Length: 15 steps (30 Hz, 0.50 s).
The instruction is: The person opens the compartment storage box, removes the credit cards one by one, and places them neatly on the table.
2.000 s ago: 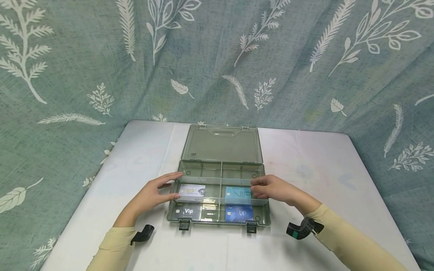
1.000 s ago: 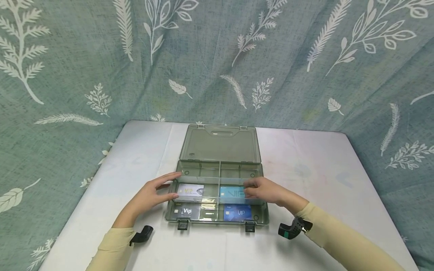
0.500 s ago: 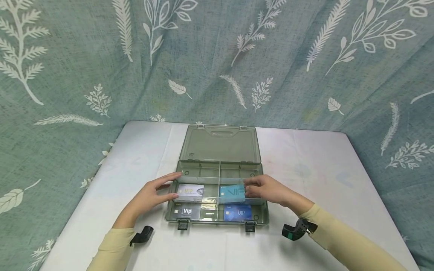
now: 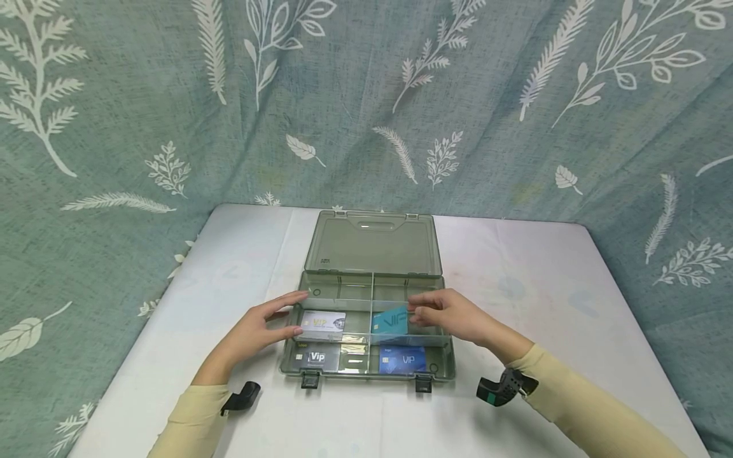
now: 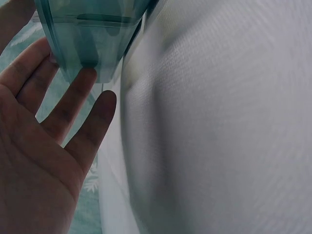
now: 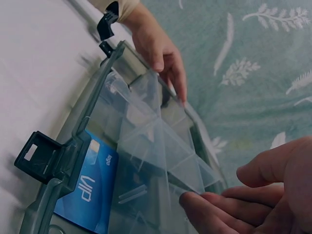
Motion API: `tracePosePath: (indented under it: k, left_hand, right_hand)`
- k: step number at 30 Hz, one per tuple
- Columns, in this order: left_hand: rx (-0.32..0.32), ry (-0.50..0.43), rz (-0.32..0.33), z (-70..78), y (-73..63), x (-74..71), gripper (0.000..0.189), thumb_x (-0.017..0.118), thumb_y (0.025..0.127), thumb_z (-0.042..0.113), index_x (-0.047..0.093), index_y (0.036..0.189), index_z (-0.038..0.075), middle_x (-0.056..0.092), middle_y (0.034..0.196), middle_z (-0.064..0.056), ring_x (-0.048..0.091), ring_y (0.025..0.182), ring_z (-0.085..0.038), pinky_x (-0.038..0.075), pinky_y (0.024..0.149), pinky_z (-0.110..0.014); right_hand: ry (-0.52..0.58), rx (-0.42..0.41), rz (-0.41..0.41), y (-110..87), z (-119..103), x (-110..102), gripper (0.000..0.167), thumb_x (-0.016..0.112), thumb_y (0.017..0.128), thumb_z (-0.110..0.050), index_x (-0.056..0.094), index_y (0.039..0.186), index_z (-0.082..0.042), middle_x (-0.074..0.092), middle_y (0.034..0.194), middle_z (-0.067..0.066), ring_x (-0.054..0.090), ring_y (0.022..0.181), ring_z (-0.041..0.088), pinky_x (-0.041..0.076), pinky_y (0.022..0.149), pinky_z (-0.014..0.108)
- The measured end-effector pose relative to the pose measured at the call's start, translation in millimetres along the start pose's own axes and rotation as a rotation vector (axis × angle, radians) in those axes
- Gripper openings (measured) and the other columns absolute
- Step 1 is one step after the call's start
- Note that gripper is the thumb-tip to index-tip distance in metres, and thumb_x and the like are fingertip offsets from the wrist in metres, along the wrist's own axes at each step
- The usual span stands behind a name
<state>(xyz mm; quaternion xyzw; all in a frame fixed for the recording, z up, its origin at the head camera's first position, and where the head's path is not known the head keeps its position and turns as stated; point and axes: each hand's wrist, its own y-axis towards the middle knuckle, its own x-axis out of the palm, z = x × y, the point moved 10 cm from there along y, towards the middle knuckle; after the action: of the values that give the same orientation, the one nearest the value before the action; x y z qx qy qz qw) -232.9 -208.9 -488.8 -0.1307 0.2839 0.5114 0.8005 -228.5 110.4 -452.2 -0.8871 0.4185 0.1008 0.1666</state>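
Observation:
A translucent grey-green compartment box point(image 4: 366, 376) lies open on the white table. In its middle right compartment a teal VIP card point(image 4: 389, 323) sits at a slant, its left end near the central divider. My right hand point(image 4: 458, 313) reaches over the right wall, fingertips beside the card's right edge. In the right wrist view the thumb point(image 6: 258, 170) and fingers stand apart with nothing seen between them. My left hand point(image 4: 258, 327) rests against the box's left wall, thumb and fingers spread; the left wrist view shows its fingers point(image 5: 73, 105) nearly straight along that wall.
A white VIP card point(image 4: 322, 322) lies in the middle left compartment. In front are a dark Vip card point(image 4: 316, 357), a gold piece point(image 4: 352, 362) and a blue VIP card point(image 4: 403, 360). The lid point(image 4: 373, 243) is folded back; two black latches point(image 4: 423, 384) stick out in front.
The teal card has slid left to the divider and turned from straight to slanted. My right hand followed it left, and its fingers have since parted and lifted. My left hand stays put.

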Motion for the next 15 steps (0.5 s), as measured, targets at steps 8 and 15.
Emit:
tracePosePath:
  k: [8, 15]
  left_hand:
    - [0.006, 0.008, 0.003, 1.7, -0.6, 0.2, 0.067, 0.08, 0.09, 0.029, 0.053, 0.149, 0.013, 0.046, 0.157, -0.001, 0.043, 0.143, -0.029, 0.042, 0.115, -0.048]
    - [-0.002, 0.02, 0.002, -0.5, -1.4, 0.7, 0.066, 0.079, 0.091, 0.03, 0.053, 0.15, 0.014, 0.045, 0.157, 0.001, 0.043, 0.143, -0.03, 0.042, 0.115, -0.05]
  right_hand:
    - [0.002, -0.024, 0.049, 5.9, -3.0, -2.3, 0.04, 0.049, 0.107, -0.007, 0.05, 0.142, 0.012, 0.064, 0.132, 0.024, 0.064, 0.116, 0.042, 0.057, 0.1, 0.051]
    - [0.004, -0.045, 0.081, 14.1, -0.6, -2.6, 0.038, 0.053, 0.106, -0.006, 0.054, 0.14, 0.011, 0.067, 0.126, 0.021, 0.066, 0.112, 0.039, 0.059, 0.097, 0.05]
